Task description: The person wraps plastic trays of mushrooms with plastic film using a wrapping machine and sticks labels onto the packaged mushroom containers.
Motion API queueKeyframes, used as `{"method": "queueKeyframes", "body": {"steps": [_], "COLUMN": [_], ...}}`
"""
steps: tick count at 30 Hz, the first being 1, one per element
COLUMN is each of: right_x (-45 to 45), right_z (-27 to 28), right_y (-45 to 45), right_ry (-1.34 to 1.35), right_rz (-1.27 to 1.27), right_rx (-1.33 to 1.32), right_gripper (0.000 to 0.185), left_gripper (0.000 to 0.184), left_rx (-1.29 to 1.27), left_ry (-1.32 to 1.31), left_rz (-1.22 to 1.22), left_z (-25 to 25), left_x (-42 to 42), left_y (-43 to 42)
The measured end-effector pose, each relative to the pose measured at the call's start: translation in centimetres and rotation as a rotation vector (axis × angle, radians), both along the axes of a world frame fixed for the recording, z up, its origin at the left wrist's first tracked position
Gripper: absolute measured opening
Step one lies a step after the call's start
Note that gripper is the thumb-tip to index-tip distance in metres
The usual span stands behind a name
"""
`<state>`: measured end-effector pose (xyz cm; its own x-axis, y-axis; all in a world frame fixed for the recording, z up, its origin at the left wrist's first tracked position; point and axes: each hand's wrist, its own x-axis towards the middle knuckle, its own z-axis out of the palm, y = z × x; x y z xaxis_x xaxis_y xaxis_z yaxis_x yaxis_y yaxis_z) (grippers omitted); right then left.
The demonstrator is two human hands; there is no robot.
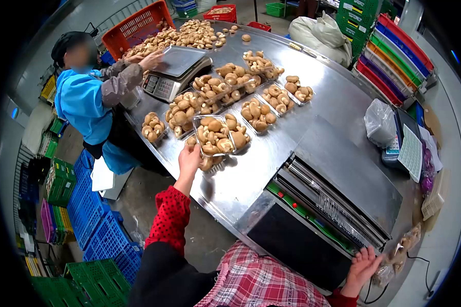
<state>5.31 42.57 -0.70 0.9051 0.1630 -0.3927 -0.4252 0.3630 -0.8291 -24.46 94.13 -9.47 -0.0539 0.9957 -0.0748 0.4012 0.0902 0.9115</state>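
My left hand (189,162) grips the near-left edge of a clear plastic tray of brown mushrooms (213,134). This tray overlaps other filled trays, and mushrooms show beneath and beside it; whether it rests on them I cannot tell. Close by lie more filled trays, among them a tray of mushrooms (258,115) to the right and another tray (152,127) to the left. My right hand (363,266) is empty, palm up and fingers spread, at the right end of the film wrapping machine (317,204).
Across the steel table (230,192), a co-worker in a blue apron (84,100) reaches over a weighing scale (178,64). Loose mushrooms (189,35) pile up behind it, by a tipped orange crate (135,28). Stacked coloured baskets (394,59) and a plastic bag (380,123) are at the right.
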Motion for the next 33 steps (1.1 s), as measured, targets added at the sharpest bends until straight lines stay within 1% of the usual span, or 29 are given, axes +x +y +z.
{"method": "queueKeyframes", "body": {"steps": [1,3,4,5,6,7,8,9,11,12,14,15,17,19,21,23,24,25,26,28,31,32,33], "right_x": [0.1,0.6,0.4,0.4,0.4,0.4,0.1,0.0,-0.3,-0.4,-0.1,0.1,0.9,2.0,3.5,5.5,6.6,7.8,8.9,10.3,11.9,12.2,12.3], "right_z": [0.2,1.0,1.8,1.9,1.7,1.6,1.7,1.6,1.3,1.6,1.7,1.9,2.6,3.4,4.9,5.7,6.0,6.0,6.1,6.6,5.1,4.2,3.8], "right_y": [1.7,5.7,7.2,8.0,8.6,9.0,9.5,9.6,9.3,9.1,8.6,8.2,8.2,8.7,10.4,12.7,13.9,15.2,16.2,16.6,14.2,13.1,11.8], "right_ry": [-0.004,-0.125,-0.153,-0.151,-0.196,-0.242,-0.24,-0.242,-0.269,-0.263,-0.263,-0.269,-0.278,-0.334,-0.399,-0.461,-0.485,-0.549,-0.613,-0.587,-0.565,-0.547,-0.543], "right_rz": [-0.001,0.187,0.234,0.225,0.301,0.378,0.407,0.393,0.458,0.483,0.497,0.526,0.563,0.616,0.699,0.749,0.741,0.723,0.713,0.685,0.709,0.63,0.63], "right_rx": [0.002,-0.045,-0.015,-0.012,-0.041,-0.068,-0.005,0.003,-0.087,-0.091,-0.127,-0.173,-0.217,-0.239,-0.305,-0.292,-0.309,-0.329,-0.35,-0.359,-0.474,-0.5,-0.526], "right_gripper": [0.052,0.049,0.045,0.045,0.044,0.043,0.037,0.037,0.033,0.027,0.025,0.024,0.021,0.021,0.026,0.033,0.038,0.037,0.036,0.036,0.04,0.034,0.034], "left_gripper": [0.03,0.021,0.018,0.016,0.016,0.016,0.018,0.018,0.019,0.019,0.021,0.021,0.019,0.017,0.016,0.016,0.017,0.016,0.016,0.015,0.015,0.015,0.017], "left_rx": [-0.151,-0.062,-0.009,0.043,0.046,0.003,-0.037,-0.031,-0.084,-0.085,-0.111,-0.111,-0.05,-0.074,-0.07,-0.113,-0.117,-0.152,-0.175,-0.212,-0.183,-0.176,-0.17], "left_ry": [-0.254,-0.192,-0.092,0.009,0.012,-0.027,-0.067,-0.225,-0.303,-0.356,-0.378,-0.384,-0.379,-0.413,-0.397,-0.365,-0.365,-0.305,-0.282,-0.226,-0.077,-0.062,-0.047], "left_rz": [-0.038,-0.083,-0.118,-0.152,-0.16,-0.158,-0.158,-0.144,-0.129,-0.119,-0.189,-0.228,-0.311,-0.437,-0.624,-0.799,-0.931,-1.02,-1.083,-1.217,-1.472,-1.512,-1.55], "left_z": [0.6,0.0,-0.3,-0.4,-0.2,0.2,0.4,0.4,0.8,1.5,2.2,3.4,7.3,10.2,12.7,15.1,15.7,16.2,16.4,16.3,15.6,14.8,14.0], "left_x": [0.8,1.5,1.6,1.6,1.5,1.4,1.4,1.1,0.3,0.3,-0.5,-0.5,0.7,2.3,5.0,9.5,12.2,14.7,17.6,23.2,30.3,32.6,34.7], "left_y": [0.1,0.9,1.1,1.1,1.0,0.9,0.9,1.0,1.2,0.8,1.3,1.1,0.1,-0.1,0.1,-0.7,-1.3,-1.9,-3.1,-5.8,-9.3,-9.9,-10.5]}}
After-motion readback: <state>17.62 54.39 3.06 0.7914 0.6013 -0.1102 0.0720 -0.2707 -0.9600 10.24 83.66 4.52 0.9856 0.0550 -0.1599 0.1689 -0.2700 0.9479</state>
